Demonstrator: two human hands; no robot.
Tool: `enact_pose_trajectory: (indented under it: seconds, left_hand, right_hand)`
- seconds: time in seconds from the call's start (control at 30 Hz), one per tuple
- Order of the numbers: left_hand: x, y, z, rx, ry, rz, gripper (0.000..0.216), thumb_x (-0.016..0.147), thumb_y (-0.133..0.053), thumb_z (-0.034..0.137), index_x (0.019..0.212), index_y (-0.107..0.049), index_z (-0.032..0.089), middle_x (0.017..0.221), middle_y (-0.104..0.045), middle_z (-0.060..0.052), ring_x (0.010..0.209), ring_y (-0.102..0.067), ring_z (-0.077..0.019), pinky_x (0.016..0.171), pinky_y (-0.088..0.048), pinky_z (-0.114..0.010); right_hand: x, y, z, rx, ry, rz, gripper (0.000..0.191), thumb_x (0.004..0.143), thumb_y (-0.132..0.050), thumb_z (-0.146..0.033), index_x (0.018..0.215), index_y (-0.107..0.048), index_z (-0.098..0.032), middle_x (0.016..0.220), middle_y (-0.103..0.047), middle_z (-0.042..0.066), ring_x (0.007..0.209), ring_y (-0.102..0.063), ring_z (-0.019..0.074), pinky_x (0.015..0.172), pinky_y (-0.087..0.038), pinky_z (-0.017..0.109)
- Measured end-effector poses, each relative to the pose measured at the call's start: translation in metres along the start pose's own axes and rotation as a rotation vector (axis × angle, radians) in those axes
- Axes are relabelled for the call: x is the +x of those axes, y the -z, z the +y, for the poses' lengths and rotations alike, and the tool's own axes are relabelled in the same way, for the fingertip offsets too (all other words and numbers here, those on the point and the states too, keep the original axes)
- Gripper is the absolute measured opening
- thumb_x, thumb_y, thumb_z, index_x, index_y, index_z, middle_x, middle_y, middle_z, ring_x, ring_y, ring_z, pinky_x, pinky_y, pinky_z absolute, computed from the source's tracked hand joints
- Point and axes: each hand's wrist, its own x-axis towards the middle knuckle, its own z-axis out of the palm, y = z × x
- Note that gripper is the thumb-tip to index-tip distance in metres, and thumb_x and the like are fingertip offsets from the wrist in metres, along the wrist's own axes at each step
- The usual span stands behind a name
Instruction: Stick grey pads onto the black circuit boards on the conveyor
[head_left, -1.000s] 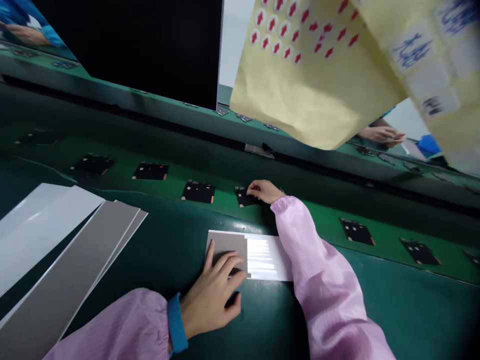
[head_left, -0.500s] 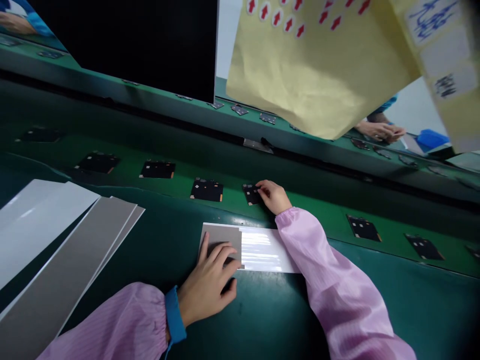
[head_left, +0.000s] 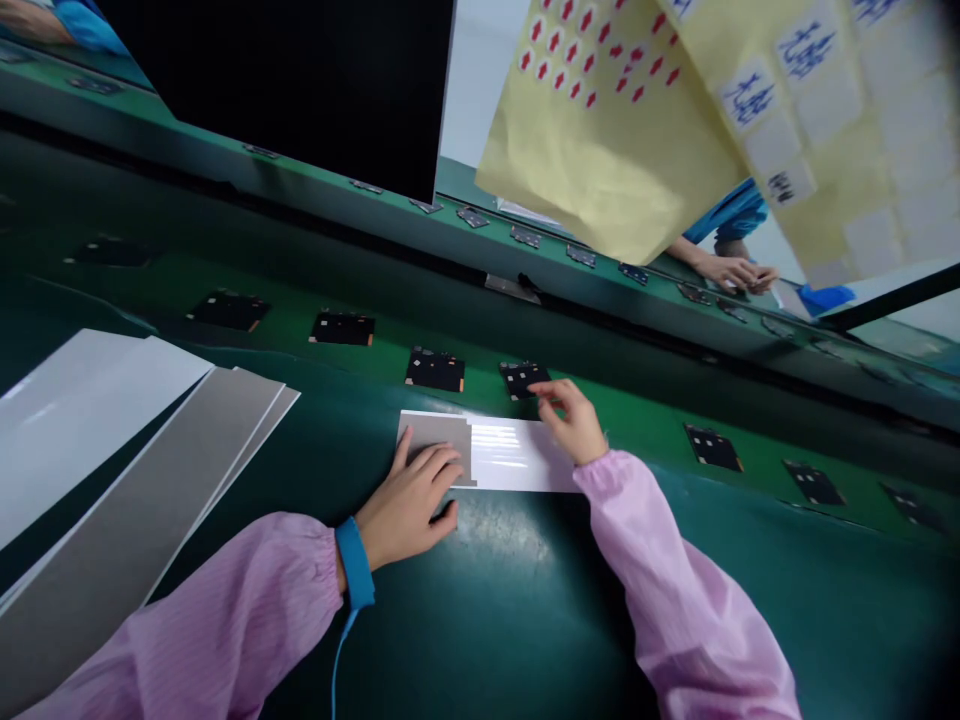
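Observation:
My left hand (head_left: 409, 497) lies flat with fingers spread on the grey end of a small grey-and-white sheet (head_left: 510, 455) on the dark green bench. My right hand (head_left: 574, 420) hovers just past the sheet's far right end, fingers curled loosely and apart, holding nothing I can see. Right beside its fingertips a small black circuit board (head_left: 523, 378) lies on the green belt. Both arms wear pink sleeves; a blue wrist strap (head_left: 354, 562) with a cord is on my left wrist.
More black boards (head_left: 435, 369) sit in a row along the belt (head_left: 645, 425). Long grey and white sheets (head_left: 112, 480) lie stacked at the left. Yellow sticker sheets (head_left: 622, 130) hang overhead. A dark panel (head_left: 300, 80) stands behind. Another person's hands (head_left: 731, 270) work across the line.
My right hand has drawn back from the black board on the belt toward the white sheet. My left hand stays on the sheet's grey end. The view has shifted.

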Motion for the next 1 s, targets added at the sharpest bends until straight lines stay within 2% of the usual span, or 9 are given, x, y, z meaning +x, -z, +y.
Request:
enact_pose_trajectory:
  seconds: [0.07, 0.13, 0.27, 0.5, 0.73, 0.87, 1.0]
  left_hand:
    - [0.0, 0.0, -0.001, -0.004, -0.007, 0.003, 0.025, 0.083, -0.047, 0.022, 0.107, -0.053, 0.018, 0.118, -0.053, -0.007, 0.119, -0.044, -0.0234, 0.111, -0.001, -0.058]
    - [0.0, -0.001, -0.001, -0.005, -0.014, 0.01, 0.023, 0.083, -0.047, 0.022, 0.105, -0.054, 0.018, 0.118, -0.052, -0.007, 0.118, -0.044, -0.0234, 0.111, -0.001, -0.058]
    - [0.0, -0.001, 0.001, 0.005, -0.025, 0.028, 0.02, 0.082, -0.046, 0.021, 0.1, -0.054, 0.018, 0.115, -0.053, -0.008, 0.115, -0.046, -0.0231, 0.111, 0.0, -0.058]
    - [0.001, 0.0, 0.002, 0.021, -0.019, 0.031, 0.014, 0.082, -0.046, 0.021, 0.093, -0.054, 0.017, 0.114, -0.052, -0.008, 0.113, -0.047, -0.0236, 0.111, -0.001, -0.059]
    - [0.001, -0.001, 0.001, 0.022, -0.025, 0.024, 0.012, 0.082, -0.046, 0.021, 0.09, -0.054, 0.017, 0.114, -0.052, -0.008, 0.115, -0.046, -0.0244, 0.111, 0.0, -0.059]
    - [0.001, -0.002, 0.0, 0.018, -0.027, 0.028, 0.013, 0.082, -0.046, 0.021, 0.092, -0.054, 0.018, 0.116, -0.052, -0.008, 0.116, -0.045, -0.0245, 0.11, -0.001, -0.06]
    - [0.001, -0.002, 0.001, 0.016, -0.018, 0.023, 0.012, 0.082, -0.045, 0.02, 0.089, -0.054, 0.018, 0.114, -0.053, -0.007, 0.115, -0.046, -0.0245, 0.11, -0.004, -0.061]
  right_hand:
    - [-0.029, -0.013, -0.023, 0.01, 0.044, -0.116, 0.017, 0.081, -0.047, -0.018, 0.09, -0.061, -0.017, 0.084, -0.056, 0.006, 0.073, -0.055, 0.0159, 0.067, -0.048, 0.03]
    - [-0.053, -0.028, -0.041, 0.004, 0.057, -0.23, 0.013, 0.081, -0.048, -0.016, 0.088, -0.059, -0.018, 0.08, -0.056, 0.005, 0.072, -0.055, 0.0159, 0.068, -0.047, 0.03]
    - [-0.074, -0.043, -0.058, -0.057, 0.046, -0.295, 0.012, 0.081, -0.048, -0.012, 0.085, -0.057, -0.018, 0.082, -0.057, 0.006, 0.078, -0.055, 0.018, 0.07, -0.047, 0.031]
    - [-0.077, -0.044, -0.064, -0.075, 0.009, -0.314, 0.007, 0.082, -0.053, -0.016, 0.079, -0.055, -0.021, 0.077, -0.058, 0.004, 0.072, -0.055, 0.0182, 0.065, -0.046, 0.031]
    - [-0.079, -0.05, -0.067, -0.098, 0.046, -0.287, 0.012, 0.084, -0.047, -0.013, 0.077, -0.052, -0.022, 0.076, -0.057, 0.005, 0.073, -0.055, 0.0184, 0.065, -0.045, 0.03]
    - [-0.081, -0.044, -0.071, -0.086, 0.043, -0.297, 0.011, 0.086, -0.045, -0.015, 0.078, -0.05, -0.022, 0.078, -0.057, 0.005, 0.074, -0.055, 0.0185, 0.065, -0.044, 0.03]
    - [-0.054, -0.028, -0.064, -0.018, 0.063, -0.211, 0.011, 0.087, -0.044, -0.019, 0.081, -0.052, -0.021, 0.078, -0.058, 0.005, 0.072, -0.055, 0.017, 0.065, -0.044, 0.028]
